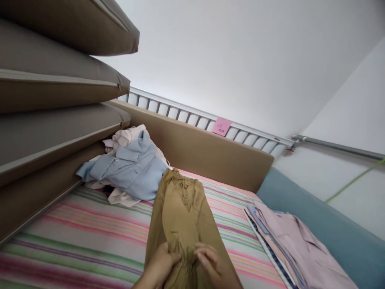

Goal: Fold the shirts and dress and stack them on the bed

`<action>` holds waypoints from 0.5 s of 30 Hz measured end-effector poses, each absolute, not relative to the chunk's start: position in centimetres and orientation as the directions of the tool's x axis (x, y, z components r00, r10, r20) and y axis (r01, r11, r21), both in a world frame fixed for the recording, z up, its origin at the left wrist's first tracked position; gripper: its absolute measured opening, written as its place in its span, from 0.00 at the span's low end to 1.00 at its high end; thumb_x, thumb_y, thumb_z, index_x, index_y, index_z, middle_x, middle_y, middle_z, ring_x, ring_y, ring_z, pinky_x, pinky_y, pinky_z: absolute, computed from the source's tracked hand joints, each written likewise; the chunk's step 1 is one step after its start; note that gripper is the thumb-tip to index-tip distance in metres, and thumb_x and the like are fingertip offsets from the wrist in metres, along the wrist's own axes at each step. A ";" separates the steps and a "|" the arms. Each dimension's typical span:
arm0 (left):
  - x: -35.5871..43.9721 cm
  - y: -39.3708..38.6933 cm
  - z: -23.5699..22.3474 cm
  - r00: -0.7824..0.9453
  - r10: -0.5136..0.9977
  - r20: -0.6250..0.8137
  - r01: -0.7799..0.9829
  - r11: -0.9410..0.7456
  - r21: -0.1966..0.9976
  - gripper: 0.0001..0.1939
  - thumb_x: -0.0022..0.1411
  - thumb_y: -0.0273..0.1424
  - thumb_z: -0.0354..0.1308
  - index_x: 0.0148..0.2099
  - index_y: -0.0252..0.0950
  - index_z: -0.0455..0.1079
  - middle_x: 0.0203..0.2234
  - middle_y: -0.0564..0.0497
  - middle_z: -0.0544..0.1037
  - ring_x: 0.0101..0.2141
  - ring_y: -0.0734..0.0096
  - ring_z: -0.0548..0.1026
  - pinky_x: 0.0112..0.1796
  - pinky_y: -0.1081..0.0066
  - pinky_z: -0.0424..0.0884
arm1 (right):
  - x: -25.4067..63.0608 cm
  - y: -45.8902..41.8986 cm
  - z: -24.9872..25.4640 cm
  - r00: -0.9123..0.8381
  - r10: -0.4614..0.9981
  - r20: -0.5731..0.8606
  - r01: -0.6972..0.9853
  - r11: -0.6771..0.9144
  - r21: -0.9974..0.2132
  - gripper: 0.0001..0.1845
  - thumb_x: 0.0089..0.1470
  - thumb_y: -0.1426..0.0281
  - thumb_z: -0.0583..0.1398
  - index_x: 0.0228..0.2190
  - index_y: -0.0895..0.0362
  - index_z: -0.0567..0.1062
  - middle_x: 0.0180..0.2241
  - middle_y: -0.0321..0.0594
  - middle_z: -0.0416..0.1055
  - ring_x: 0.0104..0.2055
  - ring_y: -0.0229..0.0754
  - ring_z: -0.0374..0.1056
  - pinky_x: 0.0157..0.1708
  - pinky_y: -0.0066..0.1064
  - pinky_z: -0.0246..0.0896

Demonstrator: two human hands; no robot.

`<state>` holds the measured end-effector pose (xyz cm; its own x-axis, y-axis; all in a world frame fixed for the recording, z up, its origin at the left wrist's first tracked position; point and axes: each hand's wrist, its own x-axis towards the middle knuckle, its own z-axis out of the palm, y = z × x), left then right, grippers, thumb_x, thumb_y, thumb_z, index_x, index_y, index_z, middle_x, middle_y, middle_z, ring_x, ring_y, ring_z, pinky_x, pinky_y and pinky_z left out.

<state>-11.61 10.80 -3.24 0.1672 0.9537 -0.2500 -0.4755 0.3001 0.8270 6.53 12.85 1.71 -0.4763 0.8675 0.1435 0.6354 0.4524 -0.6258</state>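
Observation:
A long olive-brown garment (181, 210) lies lengthwise on the striped bed sheet, with a gathered V-shaped opening at its far end and puckered fabric near me. At the lower middle, my left hand (161, 263) is closed and pinches the puckered cloth between thumb and fingers. My right hand (212, 261) sits just across from it, its bent fingertips gripping the same gathers. The near end of the garment runs out of the bottom of the view between my wrists.
A loose heap with a light blue garment (135, 160) and whitish cloth lies at the back left, beside stacked grey-brown cushions (60, 134). To the right is a folded pile topped by a pink garment (296, 237). A brown board (204, 150) and white railing carry a pink note (221, 126).

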 end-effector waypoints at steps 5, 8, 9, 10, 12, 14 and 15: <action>-11.4 11.0 -3.2 0.121 0.981 -0.151 -0.510 0.192 0.838 0.24 0.40 0.28 0.59 0.44 0.31 0.70 0.32 0.47 0.79 0.36 0.59 0.76 0.43 0.63 0.68 | 8.1 17.5 -1.5 -0.152 0.980 0.124 0.743 0.196 -0.640 0.21 0.49 0.61 0.55 0.43 0.58 0.73 0.45 0.47 0.72 0.48 0.47 0.68 0.49 0.35 0.61; -11.6 11.0 -2.7 0.142 0.979 -0.146 -0.551 0.201 0.810 0.25 0.40 0.28 0.60 0.45 0.30 0.70 0.34 0.45 0.79 0.38 0.58 0.76 0.43 0.62 0.68 | 7.4 19.1 -1.9 -0.075 0.994 0.081 0.794 0.108 -0.598 0.24 0.46 0.62 0.57 0.45 0.60 0.72 0.45 0.48 0.72 0.47 0.48 0.68 0.49 0.35 0.61; -11.6 11.0 -2.5 0.151 0.978 -0.142 -0.566 0.203 0.799 0.25 0.40 0.29 0.61 0.45 0.30 0.70 0.34 0.44 0.79 0.39 0.57 0.75 0.43 0.62 0.68 | 6.9 19.4 -1.8 -0.068 0.996 0.060 0.808 0.090 -0.582 0.25 0.46 0.62 0.57 0.45 0.60 0.71 0.43 0.48 0.74 0.46 0.48 0.69 0.47 0.34 0.61; -11.6 10.9 -2.4 0.160 0.978 -0.133 -0.584 0.203 0.786 0.26 0.39 0.30 0.62 0.45 0.30 0.70 0.34 0.44 0.79 0.39 0.56 0.75 0.43 0.62 0.68 | 6.3 19.5 -1.6 -0.070 0.997 0.033 0.818 0.076 -0.570 0.26 0.45 0.62 0.57 0.46 0.61 0.71 0.39 0.47 0.75 0.43 0.48 0.70 0.45 0.34 0.62; -11.6 10.9 -2.2 0.181 0.977 -0.116 -0.631 0.205 0.749 0.28 0.38 0.32 0.65 0.45 0.31 0.70 0.35 0.43 0.79 0.40 0.55 0.75 0.44 0.61 0.68 | 5.3 19.7 -1.2 -0.081 0.997 -0.012 0.821 0.060 -0.568 0.27 0.45 0.63 0.57 0.47 0.63 0.70 0.32 0.44 0.76 0.38 0.47 0.72 0.41 0.34 0.63; -11.4 10.8 -2.1 0.199 0.976 -0.091 -0.690 0.206 0.694 0.30 0.36 0.33 0.68 0.45 0.32 0.70 0.34 0.43 0.79 0.40 0.55 0.75 0.44 0.61 0.67 | 4.8 19.7 -0.9 -0.081 0.997 -0.005 0.800 0.062 -0.597 0.27 0.45 0.64 0.56 0.46 0.64 0.70 0.30 0.42 0.75 0.35 0.46 0.72 0.40 0.33 0.63; -11.4 10.8 -2.3 0.206 0.975 -0.082 -0.712 0.207 0.671 0.30 0.35 0.34 0.68 0.44 0.32 0.70 0.34 0.43 0.79 0.40 0.55 0.75 0.44 0.61 0.67 | 4.8 19.7 -0.8 -0.077 0.997 0.015 0.781 0.070 -0.620 0.26 0.45 0.64 0.56 0.46 0.64 0.70 0.30 0.42 0.76 0.35 0.45 0.72 0.39 0.33 0.63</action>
